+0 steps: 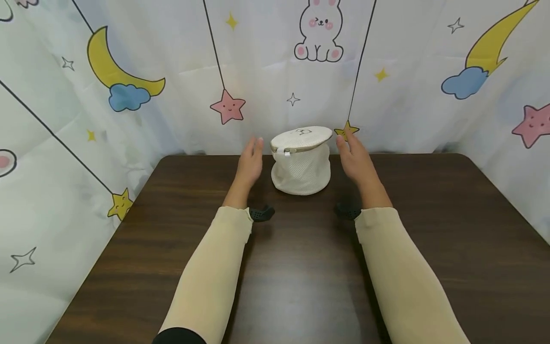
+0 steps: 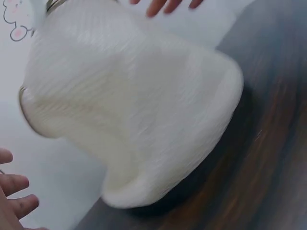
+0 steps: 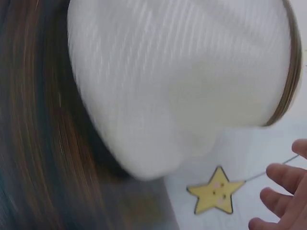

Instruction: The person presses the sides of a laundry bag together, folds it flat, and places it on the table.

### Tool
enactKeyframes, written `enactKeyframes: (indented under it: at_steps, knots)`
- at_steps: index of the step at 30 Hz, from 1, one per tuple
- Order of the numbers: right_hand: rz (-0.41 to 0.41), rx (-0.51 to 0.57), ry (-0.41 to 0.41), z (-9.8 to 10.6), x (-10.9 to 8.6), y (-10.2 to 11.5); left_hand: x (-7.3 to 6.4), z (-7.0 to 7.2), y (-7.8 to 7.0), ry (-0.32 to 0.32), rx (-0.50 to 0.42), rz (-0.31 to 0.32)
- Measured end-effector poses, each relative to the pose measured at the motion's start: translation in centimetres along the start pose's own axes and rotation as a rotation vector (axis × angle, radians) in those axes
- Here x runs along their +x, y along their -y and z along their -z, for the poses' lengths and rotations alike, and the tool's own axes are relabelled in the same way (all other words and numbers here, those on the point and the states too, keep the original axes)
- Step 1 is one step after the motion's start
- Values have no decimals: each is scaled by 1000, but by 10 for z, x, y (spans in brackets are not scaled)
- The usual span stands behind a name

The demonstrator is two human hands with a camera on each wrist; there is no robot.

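A white mesh laundry bag [image 1: 301,169], round with a zipped lid, stands at the far edge of the table. The lid lies tilted, and a zip with a small white pull runs along its rim. To the bag's left my left hand [image 1: 250,165] is held up with straight fingers, a small gap away from it. On the other side my right hand [image 1: 358,165] mirrors it, also apart from the bag. Both wrist views show the bag's ribbed mesh [image 2: 144,105] large and blurred, with spread fingers [image 3: 283,177] beside it. What the bag contains cannot be seen.
The dark wooden table [image 1: 434,205] has rounded far corners. Behind it hangs a white curtain [image 1: 266,48] printed with moons, stars and a rabbit, close to the bag. A dark device [image 1: 262,213] sits at my left wrist, and another [image 1: 347,210] at my right.
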State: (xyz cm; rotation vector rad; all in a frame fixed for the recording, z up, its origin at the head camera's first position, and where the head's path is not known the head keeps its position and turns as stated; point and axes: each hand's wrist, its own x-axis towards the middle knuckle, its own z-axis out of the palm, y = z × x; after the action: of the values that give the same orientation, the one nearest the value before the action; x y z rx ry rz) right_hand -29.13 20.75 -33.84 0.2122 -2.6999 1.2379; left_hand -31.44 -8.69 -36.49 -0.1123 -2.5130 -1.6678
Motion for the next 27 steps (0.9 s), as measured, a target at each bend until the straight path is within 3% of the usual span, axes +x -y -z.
enactKeyframes:
  at_steps: [4, 8, 14, 19, 24, 27]
  knots:
    - [-36, 110, 0, -14, -10, 0, -8, -16, 11, -18, -164, 8]
    - [-31, 137, -1, -22, -13, 2, -11, -26, 17, 4, -302, 48]
    - [27, 152, -13, -19, -9, 12, -7, -28, 5, 35, -521, 22]
    - [52, 139, -15, -17, -11, 18, -10, -25, -5, 38, -595, -2]
    - [68, 189, -17, -18, -15, 19, -14, -21, -7, -21, -657, 19]
    - [64, 245, -25, -19, -17, 17, -15, -21, -8, 1, -690, 39]
